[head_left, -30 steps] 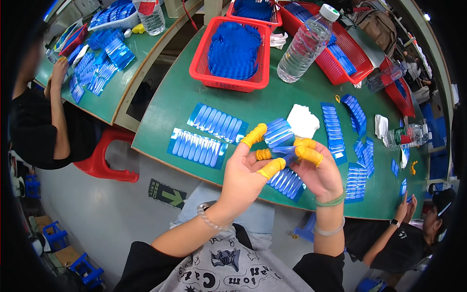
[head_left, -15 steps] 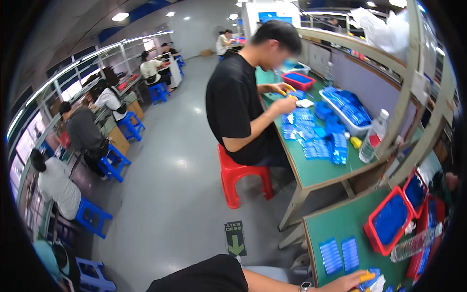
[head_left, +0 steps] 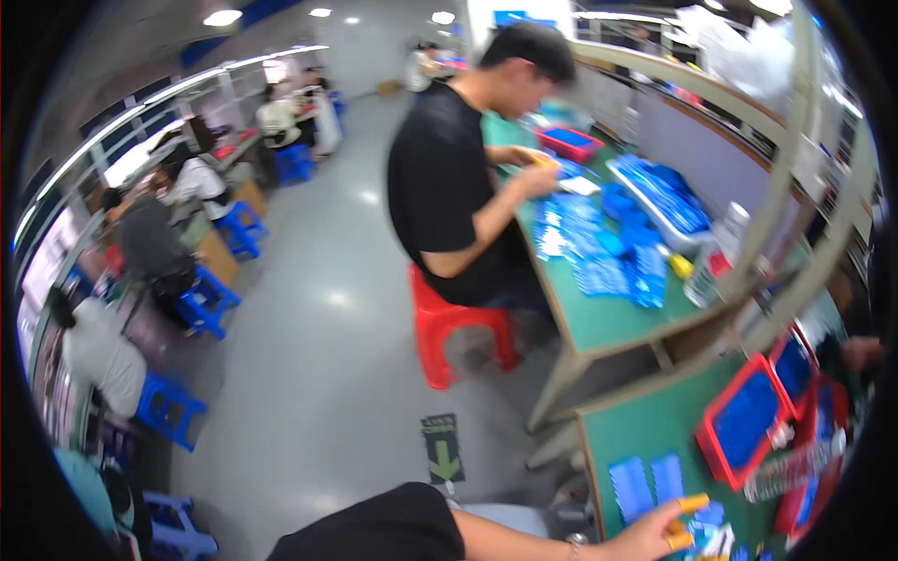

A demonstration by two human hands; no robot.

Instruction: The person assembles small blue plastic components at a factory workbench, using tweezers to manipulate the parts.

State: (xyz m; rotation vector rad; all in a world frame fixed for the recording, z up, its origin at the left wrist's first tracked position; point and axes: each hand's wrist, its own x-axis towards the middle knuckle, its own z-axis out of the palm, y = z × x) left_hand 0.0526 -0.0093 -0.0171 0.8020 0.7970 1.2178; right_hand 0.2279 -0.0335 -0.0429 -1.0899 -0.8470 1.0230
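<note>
My left hand (head_left: 645, 536) reaches over the near green table (head_left: 613, 425) from the lower edge, a watch (head_left: 577, 542) on its wrist. Yellow covers sit on its fingertips, which are spread apart with nothing visible between them. Just beyond the hand, two blue ribbed strips (head_left: 631, 488) lie side by side. Small blue and white pieces (head_left: 716, 540) are right beside the fingers, blurred and partly cut off by the lower edge. My right hand is out of view.
Red bins with blue contents (head_left: 744, 421) and a clear bottle (head_left: 790, 470) stand on the table's right side. Ahead, a co-worker in black sits on a red stool (head_left: 458, 327) at another green table with blue strips (head_left: 599, 248). People on blue stools line the left.
My left hand has lifted off the blue and white pieces, and its fingers have spread. The whole view has shifted slightly and blurred. The co-worker's hands have drawn closer together.
</note>
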